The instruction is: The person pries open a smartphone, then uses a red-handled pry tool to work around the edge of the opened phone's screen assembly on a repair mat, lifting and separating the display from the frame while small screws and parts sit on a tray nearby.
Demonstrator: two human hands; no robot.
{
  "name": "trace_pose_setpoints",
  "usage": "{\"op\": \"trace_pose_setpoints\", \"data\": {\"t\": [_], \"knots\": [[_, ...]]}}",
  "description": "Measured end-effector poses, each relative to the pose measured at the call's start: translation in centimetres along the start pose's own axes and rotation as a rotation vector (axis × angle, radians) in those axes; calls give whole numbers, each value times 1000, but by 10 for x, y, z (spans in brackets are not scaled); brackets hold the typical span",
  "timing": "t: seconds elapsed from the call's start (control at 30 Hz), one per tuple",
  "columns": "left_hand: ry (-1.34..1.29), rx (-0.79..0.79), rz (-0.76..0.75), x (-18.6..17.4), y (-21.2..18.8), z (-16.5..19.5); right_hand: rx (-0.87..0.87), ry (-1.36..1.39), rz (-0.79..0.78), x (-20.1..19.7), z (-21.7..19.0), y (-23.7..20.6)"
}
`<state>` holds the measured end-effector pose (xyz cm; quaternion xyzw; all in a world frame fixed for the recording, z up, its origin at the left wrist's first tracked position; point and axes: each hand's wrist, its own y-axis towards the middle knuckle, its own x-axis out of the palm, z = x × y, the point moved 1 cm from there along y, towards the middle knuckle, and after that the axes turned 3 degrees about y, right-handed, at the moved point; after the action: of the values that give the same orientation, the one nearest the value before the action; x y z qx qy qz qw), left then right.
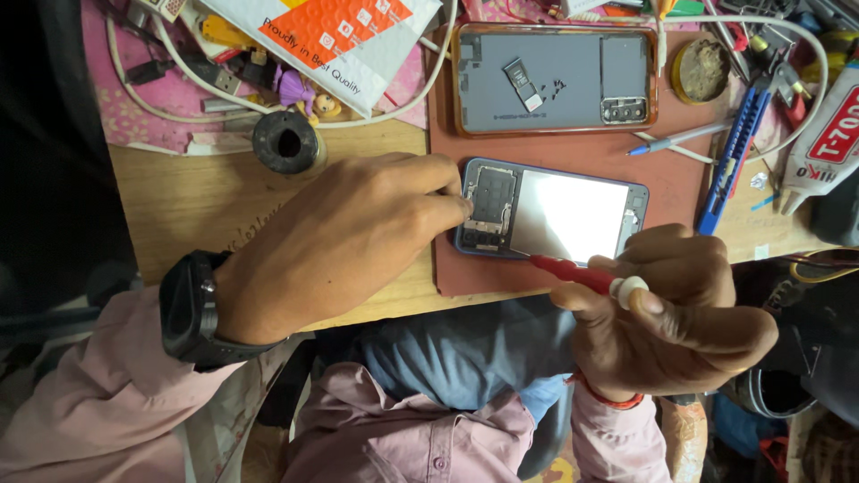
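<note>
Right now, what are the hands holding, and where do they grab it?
The right hand holds a red screwdriver by its handle end, near the white cap. The left hand holds nothing; its fingers press the opened phone at its end.

1. The opened phone (550,215) shows a glossy, mirror-bright metal plate beside dull grey metal shields, in a smooth bluish plastic frame.
2. The screwdriver (573,273) has a glossy red plastic handle, a white plastic cap and a thin metal shaft.
3. The work mat (680,179) looks matt, reddish brown and slightly worn.
4. The tabletop (188,197) is pale wood with a dull, scuffed finish.
5. The back cover (555,76) is smooth matt grey inside, with a glossy orange rim.
6. The wristwatch (190,309) is matt black, rubbery plastic.
7. The shirt sleeves (80,402) are soft pink woven cloth.
8. The padded envelope (331,40) is glossy white and orange plastic.
</note>
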<state>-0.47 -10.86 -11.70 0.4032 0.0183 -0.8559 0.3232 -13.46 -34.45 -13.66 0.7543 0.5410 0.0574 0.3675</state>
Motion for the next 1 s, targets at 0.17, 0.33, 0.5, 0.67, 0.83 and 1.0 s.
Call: {"op": "trace_pose_setpoints", "data": {"t": [0.17, 0.33, 0.5, 0.67, 0.83, 1.0], "knots": [[29, -5, 7, 1, 1, 0, -52, -115, -51, 11, -6, 8], [1, 3, 15, 0, 1, 1, -179, -291, -158, 10, -13, 24], [30, 16, 11, 0, 0, -1, -227, -129, -2, 21, 1, 16], [40, 36, 18, 2, 0, -3, -47, -82, 33, 29, 4, -4], [49, 40, 26, 2, 1, -3, 18, -141, 79, 31, 10, -4], [76, 48, 17, 2, 0, -2, -1, -33, 77, 32, 14, -9]]}}
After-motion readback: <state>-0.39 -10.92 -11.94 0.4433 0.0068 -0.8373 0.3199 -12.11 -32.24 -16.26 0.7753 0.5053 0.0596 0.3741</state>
